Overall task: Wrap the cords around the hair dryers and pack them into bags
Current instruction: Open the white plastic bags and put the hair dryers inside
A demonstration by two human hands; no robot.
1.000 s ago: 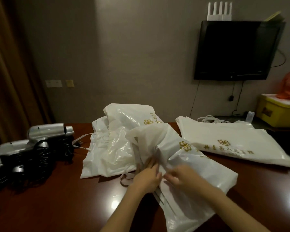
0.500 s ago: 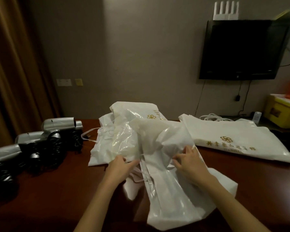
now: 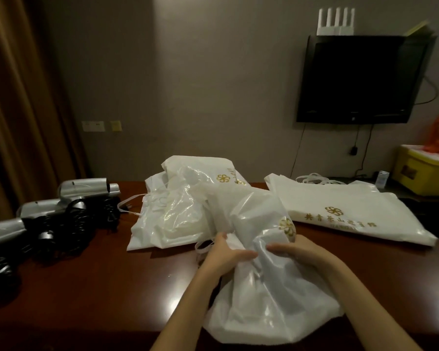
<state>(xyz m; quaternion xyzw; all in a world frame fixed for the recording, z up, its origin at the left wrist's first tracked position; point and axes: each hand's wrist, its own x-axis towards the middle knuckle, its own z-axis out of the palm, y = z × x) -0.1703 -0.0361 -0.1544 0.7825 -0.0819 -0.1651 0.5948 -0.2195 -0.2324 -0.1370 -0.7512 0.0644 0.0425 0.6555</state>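
A bulging white plastic bag (image 3: 264,307) with a gold flower logo lies at the table's near edge. My left hand (image 3: 224,259) grips its gathered upper part from the left, and my right hand (image 3: 297,252) grips it from the right, fingers curled into the plastic. What is inside the bag is hidden. Behind it sits a pile of filled white bags (image 3: 180,209). Three silver hair dryers (image 3: 84,188) with black cords (image 3: 61,224) bunched about them lie in a row at the far left.
A flat stack of white bags (image 3: 340,214) with gold print lies at the right on the dark wooden table (image 3: 99,287). A yellow box (image 3: 421,173) stands at the far right, a black TV (image 3: 360,79) hangs on the wall, and a brown curtain (image 3: 15,97) hangs at left.
My hands have come together from the bag's spread mouth and now squeeze its upper part between them. The bag has slid nearer to the table's front edge.
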